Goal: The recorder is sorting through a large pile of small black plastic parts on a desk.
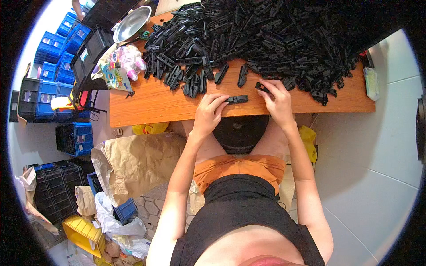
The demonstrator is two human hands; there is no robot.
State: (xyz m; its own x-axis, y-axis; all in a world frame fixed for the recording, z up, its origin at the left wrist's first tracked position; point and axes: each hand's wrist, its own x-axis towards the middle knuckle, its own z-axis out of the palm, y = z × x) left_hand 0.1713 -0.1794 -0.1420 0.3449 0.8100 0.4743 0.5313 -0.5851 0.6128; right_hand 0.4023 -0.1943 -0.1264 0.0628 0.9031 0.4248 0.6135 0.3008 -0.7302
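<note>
Near the front edge of the wooden table, my left hand [209,110] pinches one end of a long black plastic clip-like part [238,99], which points to the right. My right hand [279,101], a little apart from it, grips a smaller black plastic piece [262,87] between thumb and fingers. Two loose black parts, one upright-leaning [242,75] and another tilted one [221,73], lie just beyond my hands. Behind them a large heap of similar black plastic parts [248,33] covers most of the tabletop. Fine details of the held pieces are too small to make out.
On the table's [146,104] left side are a metal bowl [132,24], a pink-and-white plush toy [129,61] and a printed bag [111,73]. A big brown paper bag [140,162] stands left of my legs. Blue crates [49,95] and a yellow bin [82,235] are further left.
</note>
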